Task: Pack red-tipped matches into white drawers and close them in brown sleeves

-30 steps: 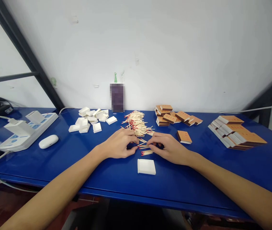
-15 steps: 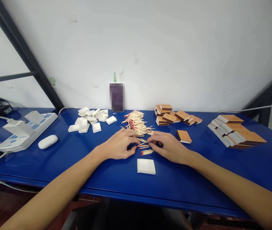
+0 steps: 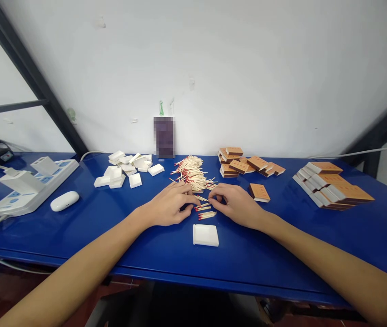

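Observation:
My left hand rests on the table with curled fingers, its thumb and forefinger close together at the red heads of some matches; what lies between the tips is too small to make out. Opposite it, my right hand has thumb and forefinger bent together at the plain end of a match. A small row of matches lies just below the fingers. Nearer me is a white matchbox tray. Beyond both hands spreads a heap of loose matches, heads mostly to the left.
White trays lie scattered at back left. Orange matchbox sleeves are piled at back right, one sleeve apart from them. Filled-looking matchboxes are stacked far right. A power strip and white earphone case sit left.
The view has shifted slightly. My right fingers have drawn back a little from the loose matches between the hands, showing more of them. My left hand stays nearly in place.

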